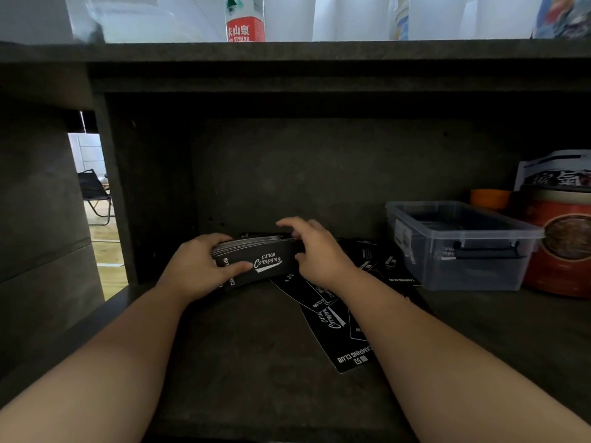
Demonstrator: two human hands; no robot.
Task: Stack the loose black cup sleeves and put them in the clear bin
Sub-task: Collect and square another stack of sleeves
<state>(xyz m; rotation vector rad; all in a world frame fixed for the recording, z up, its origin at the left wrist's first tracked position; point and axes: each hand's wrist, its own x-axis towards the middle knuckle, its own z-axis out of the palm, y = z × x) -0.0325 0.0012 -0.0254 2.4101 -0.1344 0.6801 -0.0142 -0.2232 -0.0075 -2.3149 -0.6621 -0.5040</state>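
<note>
A stack of flat black cup sleeves (pixel 268 259) with white "Camping Club" print stands on edge in the middle of a dark shelf (pixel 243 346). My left hand (pixel 195 270) grips the stack's left end, thumb across its front face. My right hand (pixel 315 247) rests on the stack's right end with fingers spread over its top edge. Several loose black sleeves (pixel 335 318) lie flat and overlapping on the shelf under and beside my right forearm. The clear bin (pixel 460 247) sits to the right, lidless, with dark sleeves lying inside.
A red round tin (pixel 563 244) stands right of the bin, with an orange container (pixel 489 198) and a printed box (pixel 556 171) behind it. The shelf's left wall (pixel 115 193) is close by. A water bottle (pixel 245 19) stands on the counter above.
</note>
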